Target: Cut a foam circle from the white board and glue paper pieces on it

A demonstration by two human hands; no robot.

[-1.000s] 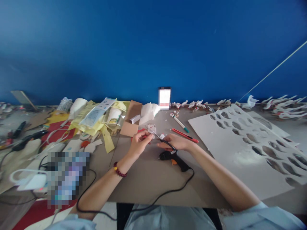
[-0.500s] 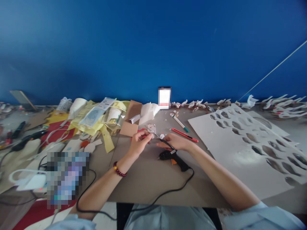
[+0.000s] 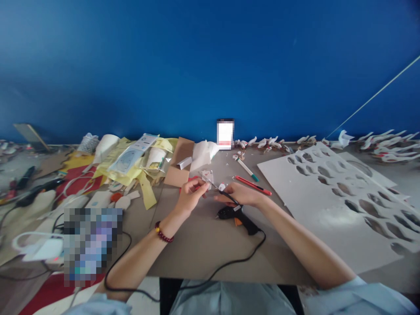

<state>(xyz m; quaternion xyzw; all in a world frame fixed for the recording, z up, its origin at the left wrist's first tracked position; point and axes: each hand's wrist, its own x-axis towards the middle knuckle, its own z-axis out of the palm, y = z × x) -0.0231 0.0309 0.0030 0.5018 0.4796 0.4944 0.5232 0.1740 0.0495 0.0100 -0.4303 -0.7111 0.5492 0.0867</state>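
Black-handled scissors [image 3: 223, 193], aslant, pointing forward-left

Head-worn view, forward and down over table [image 3: 187, 258]

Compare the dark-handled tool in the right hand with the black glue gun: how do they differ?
Shape: the dark-handled tool is slender; the glue gun is bulky and bent.
Placement: the dark-handled tool is in the right hand; the glue gun lies on the tabletop.
Cord: the glue gun trails a black cord; the dark-handled tool shows none.
Both have dark handles.
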